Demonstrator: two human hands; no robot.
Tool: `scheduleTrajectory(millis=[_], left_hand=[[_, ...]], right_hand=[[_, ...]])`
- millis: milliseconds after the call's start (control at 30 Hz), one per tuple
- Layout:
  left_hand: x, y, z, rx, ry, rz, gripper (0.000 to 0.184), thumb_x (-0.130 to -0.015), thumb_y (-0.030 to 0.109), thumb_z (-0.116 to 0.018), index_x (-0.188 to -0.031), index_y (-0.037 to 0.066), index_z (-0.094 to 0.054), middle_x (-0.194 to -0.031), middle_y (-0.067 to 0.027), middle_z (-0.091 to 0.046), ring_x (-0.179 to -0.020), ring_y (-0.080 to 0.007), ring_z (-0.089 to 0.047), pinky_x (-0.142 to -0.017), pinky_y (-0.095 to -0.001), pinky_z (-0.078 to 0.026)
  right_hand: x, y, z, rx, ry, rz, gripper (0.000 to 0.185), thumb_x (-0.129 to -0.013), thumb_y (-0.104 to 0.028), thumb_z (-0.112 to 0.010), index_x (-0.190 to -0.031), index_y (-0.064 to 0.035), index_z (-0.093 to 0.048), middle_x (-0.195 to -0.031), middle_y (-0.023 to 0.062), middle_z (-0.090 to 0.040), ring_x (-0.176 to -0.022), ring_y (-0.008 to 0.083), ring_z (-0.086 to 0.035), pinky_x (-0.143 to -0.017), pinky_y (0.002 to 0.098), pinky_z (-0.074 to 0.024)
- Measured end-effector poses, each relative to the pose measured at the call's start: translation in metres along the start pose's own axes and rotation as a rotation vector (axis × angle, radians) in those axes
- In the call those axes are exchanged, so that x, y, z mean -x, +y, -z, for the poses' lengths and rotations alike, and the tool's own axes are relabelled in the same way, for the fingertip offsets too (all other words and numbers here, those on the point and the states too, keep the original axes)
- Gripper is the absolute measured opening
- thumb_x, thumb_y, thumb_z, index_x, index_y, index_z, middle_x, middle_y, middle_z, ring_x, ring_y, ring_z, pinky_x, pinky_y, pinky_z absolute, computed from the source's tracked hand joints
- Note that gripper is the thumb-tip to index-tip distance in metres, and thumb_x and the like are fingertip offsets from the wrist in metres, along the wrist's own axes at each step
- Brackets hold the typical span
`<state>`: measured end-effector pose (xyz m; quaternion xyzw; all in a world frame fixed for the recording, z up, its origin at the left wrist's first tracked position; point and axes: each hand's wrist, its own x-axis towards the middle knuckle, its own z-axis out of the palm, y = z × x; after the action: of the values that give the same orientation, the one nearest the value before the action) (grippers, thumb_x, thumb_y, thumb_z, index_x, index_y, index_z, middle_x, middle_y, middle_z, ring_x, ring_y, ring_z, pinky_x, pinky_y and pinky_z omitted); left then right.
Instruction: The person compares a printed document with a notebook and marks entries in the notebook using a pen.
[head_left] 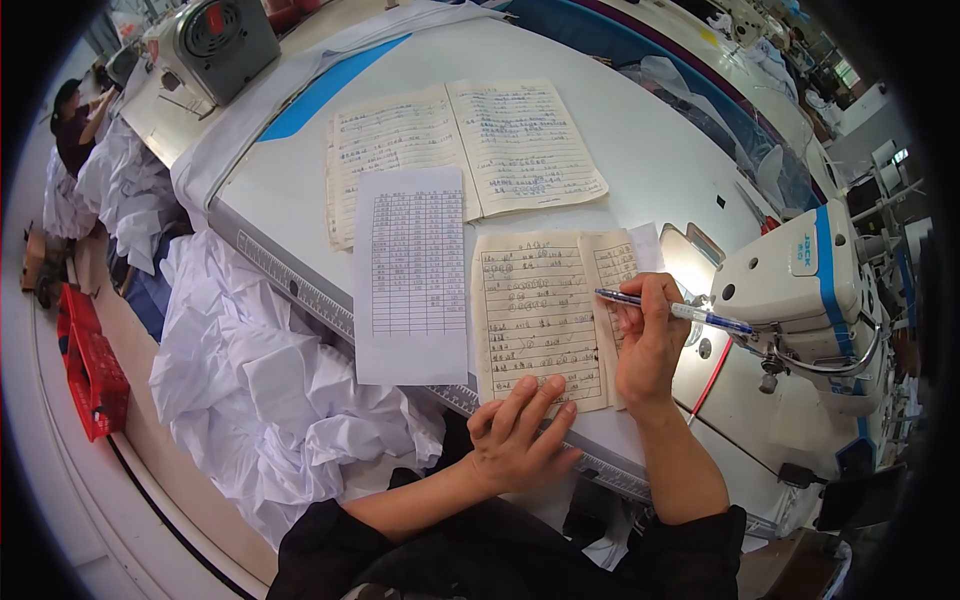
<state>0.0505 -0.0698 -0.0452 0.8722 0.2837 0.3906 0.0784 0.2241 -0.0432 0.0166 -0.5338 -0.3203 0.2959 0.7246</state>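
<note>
Notebook (530,325) lay open on the table (270,190) in the head view, the left hand (520,445) spread at its lower edge, presumably steadying it, the right hand (650,345) pinching a pen (705,318), seemingly angled for pointing or writing.

The left hand (525,446) lies palm down at lower centre, fingers (512,405) spread. The right hand (648,350), right of centre, curls into a pinch, its bare forearm (682,465) below it.

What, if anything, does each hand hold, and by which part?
Right hand: a blue-and-white pen, by its barrel, toward the end over the nearer notebook. Left hand: nothing held; its fingers lie on that notebook.
</note>
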Motion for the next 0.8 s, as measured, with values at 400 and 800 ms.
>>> scheduleTrajectory(millis=[400,800], left_hand=[[0.0013,-0.0021,0.0011,0.014,-0.021,-0.032,0.043,-0.084,0.048,-0.054,-0.109,0.014,-0.064,-0.125,-0.0096,-0.059,-0.121,-0.0250,-0.044,-0.099,-0.0378,-0.020],[0.0020,-0.0014,0.0021,0.021,-0.036,-0.020,0.043,-0.084,0.047,-0.054,-0.112,0.016,-0.062,-0.130,-0.0084,-0.056,-0.123,-0.0236,-0.045,-0.101,-0.0373,-0.020]], right_hand=[[0.0000,-0.0008,-0.0018,0.129,0.028,0.045,0.025,-0.099,-0.022,-0.046,-0.085,-0.0017,-0.053,-0.070,-0.0027,-0.044,-0.062,0.0038,-0.036,-0.061,0.0199,-0.0345],[0.0053,-0.0052,-0.0043,0.340,-0.111,0.106,0.020,-0.097,-0.014,-0.049,-0.095,0.0016,-0.062,-0.080,-0.0005,-0.056,-0.072,0.0046,-0.045,-0.065,0.0194,-0.0368]])
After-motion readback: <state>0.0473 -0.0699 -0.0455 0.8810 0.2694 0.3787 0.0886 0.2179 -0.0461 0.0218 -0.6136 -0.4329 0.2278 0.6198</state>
